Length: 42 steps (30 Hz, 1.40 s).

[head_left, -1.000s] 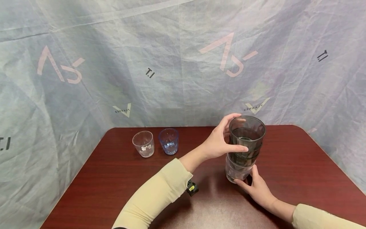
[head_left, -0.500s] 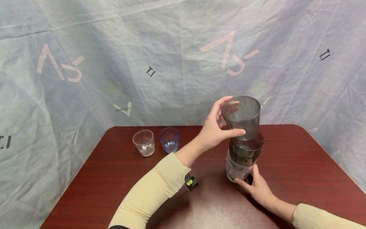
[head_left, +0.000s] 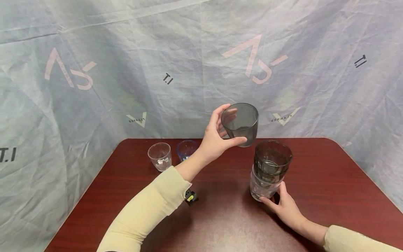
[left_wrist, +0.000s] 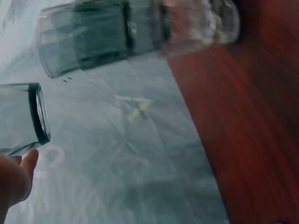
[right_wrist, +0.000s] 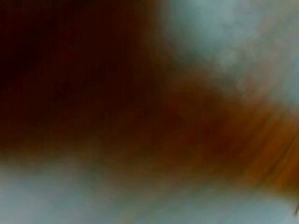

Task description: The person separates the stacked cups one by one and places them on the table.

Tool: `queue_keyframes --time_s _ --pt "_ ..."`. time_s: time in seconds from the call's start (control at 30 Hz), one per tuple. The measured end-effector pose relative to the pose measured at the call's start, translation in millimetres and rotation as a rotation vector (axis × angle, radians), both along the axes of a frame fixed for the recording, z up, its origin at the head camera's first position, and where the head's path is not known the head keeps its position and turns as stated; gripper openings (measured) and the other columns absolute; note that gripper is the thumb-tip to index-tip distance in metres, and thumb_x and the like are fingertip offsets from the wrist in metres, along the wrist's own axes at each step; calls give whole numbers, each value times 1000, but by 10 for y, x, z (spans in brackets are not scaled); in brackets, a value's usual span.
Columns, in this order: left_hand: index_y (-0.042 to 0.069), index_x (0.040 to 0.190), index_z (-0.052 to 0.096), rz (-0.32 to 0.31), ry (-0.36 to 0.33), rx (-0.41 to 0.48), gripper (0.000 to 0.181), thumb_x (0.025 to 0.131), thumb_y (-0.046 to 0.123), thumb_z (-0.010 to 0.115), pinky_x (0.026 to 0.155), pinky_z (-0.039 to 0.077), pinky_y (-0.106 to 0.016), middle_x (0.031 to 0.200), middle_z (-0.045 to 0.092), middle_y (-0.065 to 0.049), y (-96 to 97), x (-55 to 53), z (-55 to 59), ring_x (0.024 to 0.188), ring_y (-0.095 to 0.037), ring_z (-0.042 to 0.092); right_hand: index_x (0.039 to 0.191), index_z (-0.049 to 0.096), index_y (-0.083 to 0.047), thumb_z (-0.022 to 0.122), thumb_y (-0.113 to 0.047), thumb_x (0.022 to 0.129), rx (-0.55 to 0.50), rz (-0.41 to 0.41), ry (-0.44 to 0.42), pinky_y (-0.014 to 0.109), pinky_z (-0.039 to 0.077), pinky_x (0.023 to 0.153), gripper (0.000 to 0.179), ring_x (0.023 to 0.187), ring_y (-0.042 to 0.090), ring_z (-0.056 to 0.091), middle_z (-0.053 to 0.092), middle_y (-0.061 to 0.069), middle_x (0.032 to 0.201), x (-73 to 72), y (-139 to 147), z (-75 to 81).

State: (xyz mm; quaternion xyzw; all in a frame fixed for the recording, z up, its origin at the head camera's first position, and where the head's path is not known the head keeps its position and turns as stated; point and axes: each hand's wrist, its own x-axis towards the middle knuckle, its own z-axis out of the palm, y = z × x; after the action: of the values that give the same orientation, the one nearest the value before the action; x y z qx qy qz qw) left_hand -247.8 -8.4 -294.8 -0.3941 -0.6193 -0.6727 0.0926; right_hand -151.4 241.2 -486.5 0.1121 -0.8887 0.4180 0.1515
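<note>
In the head view my left hand (head_left: 215,136) grips a smoky grey glass (head_left: 245,122) by its side, thumb in front and fingers behind, up in the air over the back of the table. Lower right stands a stack of glasses (head_left: 273,161), dark grey ones nested above a colourless one at the bottom. My right hand (head_left: 288,206) holds the base of that bottom glass, thumb in front. The left wrist view shows the held glass (left_wrist: 18,119) apart from the stack (left_wrist: 103,35). The right wrist view is a dark blur.
A colourless glass (head_left: 160,159) and a blue-tinted glass (head_left: 186,148) stand at the back left of the red-brown table (head_left: 220,224); my left forearm partly covers the blue one. A printed grey cloth (head_left: 189,70) hangs behind the table's back edge.
My left hand has lifted the top grey glass out of the stack, then moved it left and away. My right hand has stayed at the stack's base.
</note>
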Motion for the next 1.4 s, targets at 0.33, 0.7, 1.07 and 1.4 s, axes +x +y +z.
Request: queue_keyframes --time_s 0.33,0.7,1.07,1.4 --pt "19 148 29 162 -101 -49 91 76 1 82 100 43 -37 142 47 3 -252 -126 -327 128 -12 46 137 29 -5 78 -19 85 -3 13 20 5 27 90 73 124 16 46 54 24 130 -3 -4 28" --pt "21 149 28 269 -208 -128 94 76 7 84 102 40 -48 146 43 -5 -359 -253 -894 131 -23 43 135 32 -5 79 -16 82 -13 7 46 6 27 90 72 121 5 46 57 23 127 8 -29 18" --pt "24 148 27 360 -258 -265 93 76 16 85 101 41 -47 147 40 -6 -389 -376 -1266 131 -26 44 138 29 -6 79 -18 83 -7 3 28 5 25 91 75 121 30 48 55 23 130 8 -25 41" --pt "15 147 26 413 -286 -366 93 76 16 86 103 37 -49 149 38 -12 -327 -466 -1453 133 -30 40 138 29 -6 78 -18 84 -5 3 27 6 26 91 75 123 27 48 54 23 131 12 -7 11"
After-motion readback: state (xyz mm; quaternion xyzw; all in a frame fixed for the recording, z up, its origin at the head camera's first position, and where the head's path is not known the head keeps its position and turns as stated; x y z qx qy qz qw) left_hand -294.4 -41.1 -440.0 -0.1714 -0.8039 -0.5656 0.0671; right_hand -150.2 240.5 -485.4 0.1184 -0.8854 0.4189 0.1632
